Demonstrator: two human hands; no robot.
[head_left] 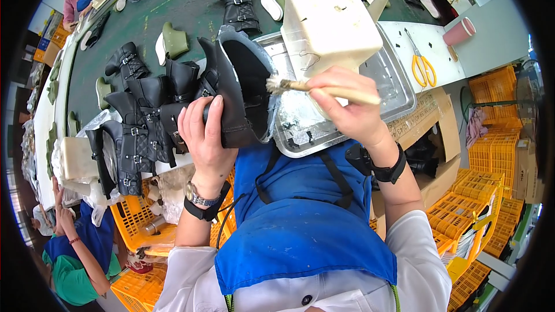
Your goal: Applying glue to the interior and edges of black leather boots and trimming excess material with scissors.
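My left hand (202,136) is closed on a black boot upper (234,89), its wide bottom opening tilted toward my right. Pale residue lines the opening's edge. In my right hand (350,104) is a brush (278,85) with a light wooden handle, its frayed bristles at or very close to that edge. Whether the bristles touch cannot be told. Beyond the brush, a white square-sided tub (332,23) stands on a shallow metal tray (404,84) with whitish smears. Several black buckled boot uppers (136,147) lie piled left of my left hand.
A green conveyor belt (165,8) carries more black boots and green ones with white soles. Orange-handled scissors (425,69) and a pink cup (459,32) are at right. A cardboard box (451,118) and orange crates (462,202) stand below. Another person (81,248) works at lower left.
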